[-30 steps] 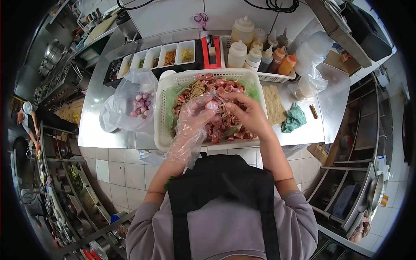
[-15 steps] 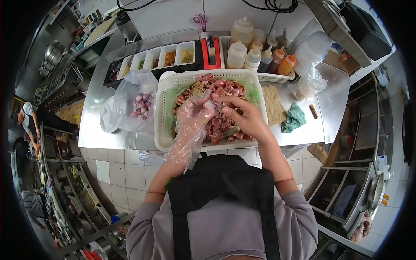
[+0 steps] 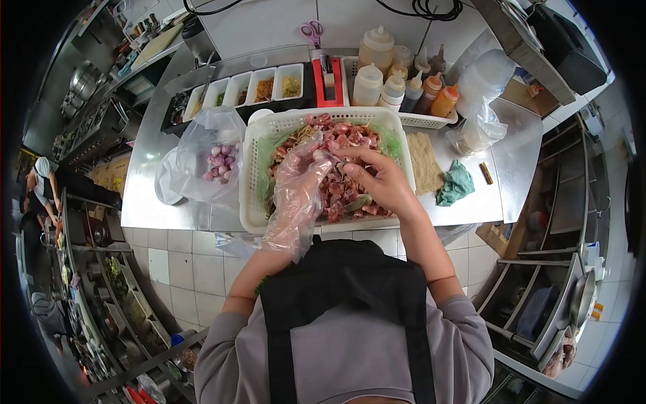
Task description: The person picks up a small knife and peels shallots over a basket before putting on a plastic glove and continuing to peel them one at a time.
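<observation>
My left hand [image 3: 301, 174], in a clear plastic glove, is closed around a small pinkish-white shallot [image 3: 320, 155]. Its fingers partly cover the bulb. Bare and curled in from the right, my right hand [image 3: 378, 178] pinches at the shallot's side with thumb and forefinger; what exactly lies between those fingertips is too small to make out. Both hands are over a white plastic basket [image 3: 252, 145] lined with a green bag [image 3: 389, 141]. Reddish shallots and loose skins [image 3: 346, 195] fill it. To the left, peeled shallots [image 3: 221, 163] lie in a clear plastic bag [image 3: 195, 135].
Behind the basket are a tray of seasoning tubs [image 3: 262, 87], a red tape dispenser [image 3: 328, 84] and squeeze bottles [image 3: 367, 86]. A brown cloth [image 3: 424, 161] and green rag [image 3: 456, 183] lie on the right. Another person [image 3: 46, 182] stands far left.
My gloved left hand has turned slightly and its fingers have shifted around the shallot. My right hand stays close beside it with little movement.
</observation>
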`<state>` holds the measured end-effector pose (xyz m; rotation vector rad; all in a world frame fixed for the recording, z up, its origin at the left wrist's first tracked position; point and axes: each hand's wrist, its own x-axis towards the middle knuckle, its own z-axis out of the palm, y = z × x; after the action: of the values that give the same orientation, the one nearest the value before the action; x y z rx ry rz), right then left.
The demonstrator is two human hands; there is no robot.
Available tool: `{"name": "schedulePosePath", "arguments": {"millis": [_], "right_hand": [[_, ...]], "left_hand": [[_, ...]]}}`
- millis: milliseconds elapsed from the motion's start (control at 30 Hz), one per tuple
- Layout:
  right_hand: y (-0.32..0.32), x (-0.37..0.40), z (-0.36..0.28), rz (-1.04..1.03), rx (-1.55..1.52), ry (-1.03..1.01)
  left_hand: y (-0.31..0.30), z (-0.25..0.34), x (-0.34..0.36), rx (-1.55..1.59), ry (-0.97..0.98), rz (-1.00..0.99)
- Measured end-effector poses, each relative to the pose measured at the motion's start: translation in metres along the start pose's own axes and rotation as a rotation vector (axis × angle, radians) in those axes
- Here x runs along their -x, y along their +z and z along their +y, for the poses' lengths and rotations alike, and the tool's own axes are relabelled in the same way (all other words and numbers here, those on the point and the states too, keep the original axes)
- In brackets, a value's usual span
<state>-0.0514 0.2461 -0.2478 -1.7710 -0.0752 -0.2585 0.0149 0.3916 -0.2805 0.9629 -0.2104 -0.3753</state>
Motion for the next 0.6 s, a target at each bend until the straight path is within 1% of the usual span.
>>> {"name": "schedulePosePath", "arguments": {"millis": [100, 200, 367, 500, 567, 600], "right_hand": [[-0.002, -0.001, 0.002, 0.035, 0.042, -0.048], [-0.004, -0.003, 0.001, 0.056, 0.02, -0.015], [-0.006, -0.002, 0.003, 0.083, -0.024, 0.022], [-0.008, -0.002, 0.007, 0.101, 0.026, -0.036], [-0.011, 0.003, 0.0, 0.008, -0.161, 0.236], [-0.011, 0.005, 0.001, 0.008, -0.16, 0.235]], "left_hand": [[-0.001, -0.002, 0.0, -0.013, 0.026, 0.013], [0.001, -0.002, 0.002, 0.041, 0.034, -0.043], [0.003, -0.003, 0.005, 0.05, 0.061, -0.078], [-0.004, -0.003, 0.002, 0.032, 0.008, -0.14], [-0.003, -0.006, 0.001, 0.096, 0.052, -0.133], [-0.002, -0.006, 0.001, 0.095, 0.052, -0.133]]}}
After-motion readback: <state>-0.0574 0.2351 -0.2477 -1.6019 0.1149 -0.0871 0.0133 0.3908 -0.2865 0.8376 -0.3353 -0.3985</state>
